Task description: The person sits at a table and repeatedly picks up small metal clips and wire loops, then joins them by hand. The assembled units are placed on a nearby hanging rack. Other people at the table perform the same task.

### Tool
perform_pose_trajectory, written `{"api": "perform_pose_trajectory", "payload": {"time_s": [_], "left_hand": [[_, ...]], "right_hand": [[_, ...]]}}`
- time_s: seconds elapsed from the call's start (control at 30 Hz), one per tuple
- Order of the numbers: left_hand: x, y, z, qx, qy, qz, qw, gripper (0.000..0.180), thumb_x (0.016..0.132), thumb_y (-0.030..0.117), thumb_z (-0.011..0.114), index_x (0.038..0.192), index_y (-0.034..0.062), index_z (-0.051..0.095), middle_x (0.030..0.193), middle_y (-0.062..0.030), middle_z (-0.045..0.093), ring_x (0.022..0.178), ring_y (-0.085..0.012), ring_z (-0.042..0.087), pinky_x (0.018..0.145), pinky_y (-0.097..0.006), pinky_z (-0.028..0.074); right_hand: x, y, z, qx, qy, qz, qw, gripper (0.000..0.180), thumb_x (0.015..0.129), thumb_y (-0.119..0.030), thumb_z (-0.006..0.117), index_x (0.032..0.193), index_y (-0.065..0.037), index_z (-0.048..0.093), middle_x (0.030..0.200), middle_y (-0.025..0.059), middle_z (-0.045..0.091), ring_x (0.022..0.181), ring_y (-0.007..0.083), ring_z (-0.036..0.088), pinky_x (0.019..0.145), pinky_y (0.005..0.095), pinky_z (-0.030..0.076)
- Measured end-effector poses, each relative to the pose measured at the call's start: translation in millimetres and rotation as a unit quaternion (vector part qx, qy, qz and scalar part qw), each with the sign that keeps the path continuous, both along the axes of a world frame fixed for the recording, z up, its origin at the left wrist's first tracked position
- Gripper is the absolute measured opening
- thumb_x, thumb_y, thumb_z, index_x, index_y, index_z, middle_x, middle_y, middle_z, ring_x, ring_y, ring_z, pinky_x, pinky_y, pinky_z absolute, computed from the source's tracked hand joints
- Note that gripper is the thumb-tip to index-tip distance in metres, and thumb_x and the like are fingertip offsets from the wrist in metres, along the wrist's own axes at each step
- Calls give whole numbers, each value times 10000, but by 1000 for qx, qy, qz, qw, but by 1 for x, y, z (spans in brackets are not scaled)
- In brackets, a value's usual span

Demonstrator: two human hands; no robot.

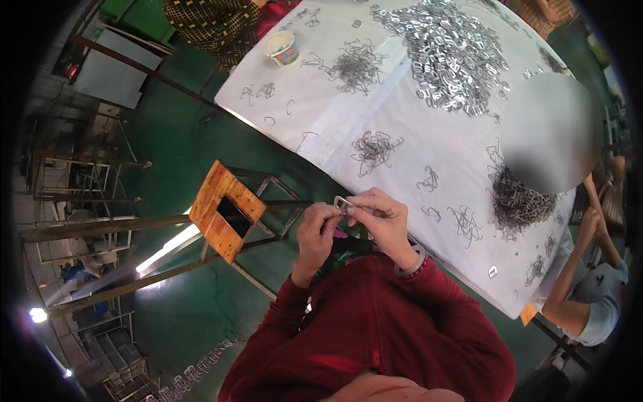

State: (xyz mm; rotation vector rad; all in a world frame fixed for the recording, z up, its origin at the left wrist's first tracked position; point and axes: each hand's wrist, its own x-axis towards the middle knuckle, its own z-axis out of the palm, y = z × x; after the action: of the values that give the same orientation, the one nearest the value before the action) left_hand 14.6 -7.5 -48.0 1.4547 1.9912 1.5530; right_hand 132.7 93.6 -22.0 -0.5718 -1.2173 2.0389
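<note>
1. And the left grip (pixel 316 233) is pinching one side of a small metal loop (pixel 341 202), thumb pressing against fingers!
2. The right grip (pixel 380 216) is pinching the other side, fingertips closed, so the loop is sitting right between both grips.
3. Just beyond them, tangled wire hooks (pixel 374 151) are lying on the white counter (pixel 398 194).
4. Farther out, silver buckles (pixel 455 63) are heaping up brightly.
5. Left of the left grip, a wooden stool (pixel 213 187) is standing.
</note>
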Motion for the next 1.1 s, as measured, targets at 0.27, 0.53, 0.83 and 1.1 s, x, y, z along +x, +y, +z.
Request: {"api": "perform_pose_trajectory", "payload": {"time_s": [0.27,0.53,0.83,1.1], "left_hand": [[-7,5,-4,11,-77,34,996,199,843,1,592,1041,2,609,1027,-132,644,982,-249,608,882,-343,462],[-102,193,-30,-4,155,-15,988,107,831,82,623,906,27,678,855,-103,621,822,-278,557,731,-363,449],[-126,265,-53,-175,429,-56,884,71,771,126,649,823,93,686,906,-83,526,956,-258,480,804,-378,407],[-105,177,-19,-240,-148,-65,957,107,861,68,598,923,-13,632,834,-106,609,741,-195,614,592,-339,508]], "right_hand": [[3,5,-7,-33,3,28,999,178,812,131,594,966,68,659,940,99,596,715,137,627,634,217,517],[16,8,-5,-36,8,75,996,176,827,116,580,964,50,668,921,77,600,745,107,606,637,219,502],[24,3,-5,-28,3,84,996,179,824,105,597,970,36,674,920,72,601,717,103,601,621,211,495],[24,-7,6,-2,-12,69,998,148,825,112,591,931,48,671,925,95,608,743,123,612,629,215,503]]}}
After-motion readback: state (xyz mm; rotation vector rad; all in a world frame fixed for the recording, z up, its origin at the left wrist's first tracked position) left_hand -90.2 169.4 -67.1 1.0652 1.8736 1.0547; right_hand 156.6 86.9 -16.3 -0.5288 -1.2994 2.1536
